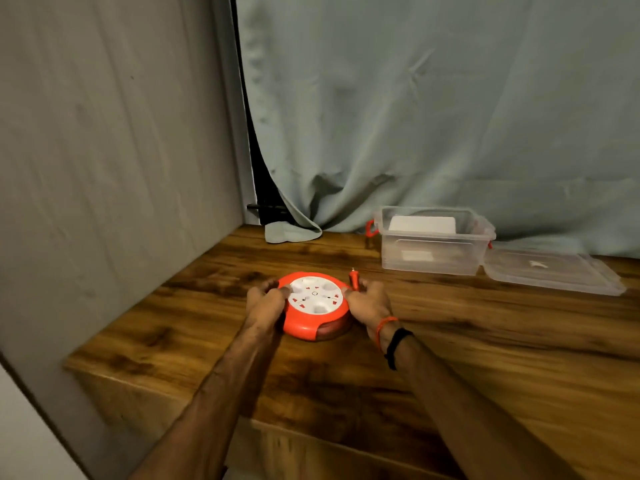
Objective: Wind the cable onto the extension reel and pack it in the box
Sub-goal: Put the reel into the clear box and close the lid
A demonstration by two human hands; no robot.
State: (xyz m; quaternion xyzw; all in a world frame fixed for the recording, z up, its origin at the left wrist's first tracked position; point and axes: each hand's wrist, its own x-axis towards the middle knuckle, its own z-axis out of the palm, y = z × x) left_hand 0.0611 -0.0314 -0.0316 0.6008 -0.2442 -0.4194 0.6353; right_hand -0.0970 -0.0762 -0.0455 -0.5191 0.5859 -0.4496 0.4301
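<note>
Both hands, left [265,301] and right [369,303], gripping reel [313,306] sides on tabletop [485,341], plug [354,280] beside reel, open box [433,240] behind reel

No lettering, brand or number can be read anywhere. The round orange-and-white plastic extension reel [314,303], at the frame's centre, carries only small red and black marks on its white face — too small to make out. The pale label inside the clear plastic box [433,239], right of centre, is blurred — unreadable.
</note>
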